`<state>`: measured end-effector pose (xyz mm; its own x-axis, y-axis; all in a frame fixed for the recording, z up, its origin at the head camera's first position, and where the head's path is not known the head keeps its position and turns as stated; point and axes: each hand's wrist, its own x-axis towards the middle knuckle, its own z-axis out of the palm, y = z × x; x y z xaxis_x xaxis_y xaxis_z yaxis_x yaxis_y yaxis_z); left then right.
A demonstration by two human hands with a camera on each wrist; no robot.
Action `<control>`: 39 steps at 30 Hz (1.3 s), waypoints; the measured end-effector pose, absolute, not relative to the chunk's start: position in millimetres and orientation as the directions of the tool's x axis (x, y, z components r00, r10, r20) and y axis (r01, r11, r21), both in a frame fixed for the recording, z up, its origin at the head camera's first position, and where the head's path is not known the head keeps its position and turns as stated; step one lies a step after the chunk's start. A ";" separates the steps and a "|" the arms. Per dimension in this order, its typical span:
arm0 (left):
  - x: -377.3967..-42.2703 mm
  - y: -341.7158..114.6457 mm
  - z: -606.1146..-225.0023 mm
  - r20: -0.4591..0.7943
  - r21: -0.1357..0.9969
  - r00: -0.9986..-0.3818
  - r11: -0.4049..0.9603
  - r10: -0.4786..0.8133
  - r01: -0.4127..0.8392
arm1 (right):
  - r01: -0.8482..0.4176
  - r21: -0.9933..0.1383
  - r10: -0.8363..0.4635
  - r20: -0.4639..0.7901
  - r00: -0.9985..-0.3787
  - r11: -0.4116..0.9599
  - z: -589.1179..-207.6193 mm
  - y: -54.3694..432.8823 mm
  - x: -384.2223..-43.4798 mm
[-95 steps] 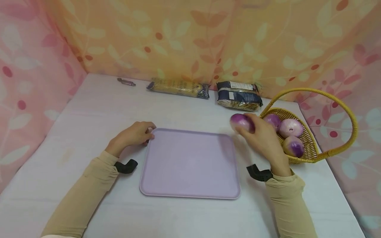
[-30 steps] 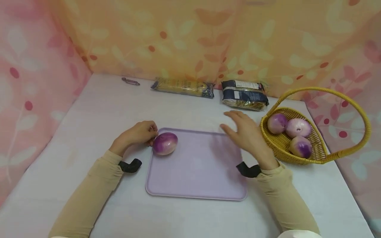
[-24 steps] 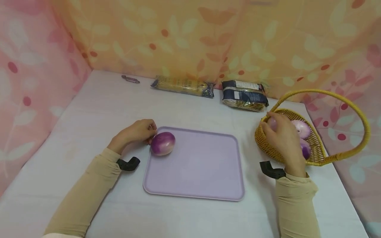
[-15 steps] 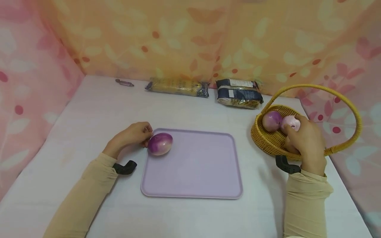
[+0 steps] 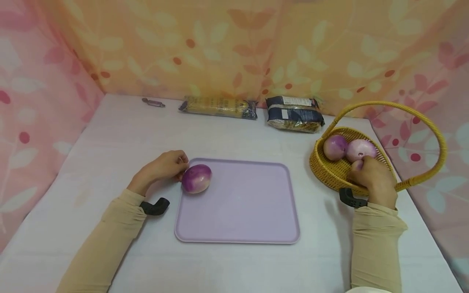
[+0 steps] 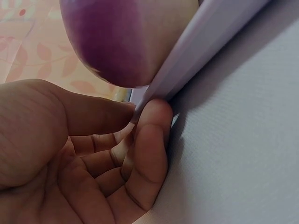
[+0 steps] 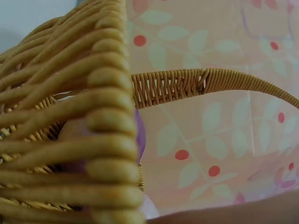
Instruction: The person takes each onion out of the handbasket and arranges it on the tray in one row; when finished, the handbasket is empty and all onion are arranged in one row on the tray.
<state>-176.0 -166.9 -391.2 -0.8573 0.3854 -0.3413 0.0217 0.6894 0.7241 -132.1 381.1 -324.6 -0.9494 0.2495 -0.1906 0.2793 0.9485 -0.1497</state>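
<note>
White table [image 5: 234, 268] | left hand [image 5: 163, 166] — pinches lilac tray [image 5: 239, 203] edge | right hand [image 5: 375, 176] — grips bulb [image 5: 357, 165] in basket [image 5: 326, 177]

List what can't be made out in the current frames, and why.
Head: most of the lower vegetable, behind the right hand; grip unclear.
Right wrist: most of what's inside the basket, behind its woven wall.
Left wrist: top of the tray's vegetable, cut off by the upper edge.
Head: print on the yellow packet and dark packet, too small; the back-left object, too small to identify.
</note>
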 end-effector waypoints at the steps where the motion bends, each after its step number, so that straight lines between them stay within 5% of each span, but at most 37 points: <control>1: -176.0 -166.6 -391.0 -0.340 0.724 -0.857 0.689 0.386 0.023 | 0.267 -0.153 0.239 -0.179 -0.954 0.952 -325.5 381.1 -132.2; 9: -175.7 -164.3 -388.7 -0.342 0.726 -0.855 0.688 0.390 0.023 | 0.280 -0.191 0.256 -0.140 -0.956 0.941 -314.5 377.1 -127.6; 18: -177.5 -166.7 -389.8 -0.343 0.729 -0.855 0.684 0.388 0.018 | 0.236 -0.383 0.306 0.132 -0.943 0.893 -281.1 330.2 -119.5; 28: -175.8 -167.0 -387.8 -0.335 0.725 -0.859 0.688 0.387 0.027 | -0.071 -0.467 -0.030 0.094 -0.995 0.882 -291.1 247.4 -120.8; 33: -173.9 -167.0 -387.4 -0.337 0.726 -0.859 0.687 0.386 0.024 | -0.203 -0.483 -0.236 -0.008 -0.972 0.852 -318.6 221.4 -130.8; 39: -172.6 -166.2 -386.6 -0.328 0.733 -0.858 0.680 0.395 0.033 | -0.280 -0.469 -0.329 -0.023 -0.944 0.838 -335.4 208.6 -131.2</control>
<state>-172.6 -166.2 -386.6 -0.8578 0.3954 -0.3284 0.0327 0.6797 0.7328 -131.2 208.6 -335.4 -0.9441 -0.3288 -0.0235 -0.2801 0.8376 -0.4691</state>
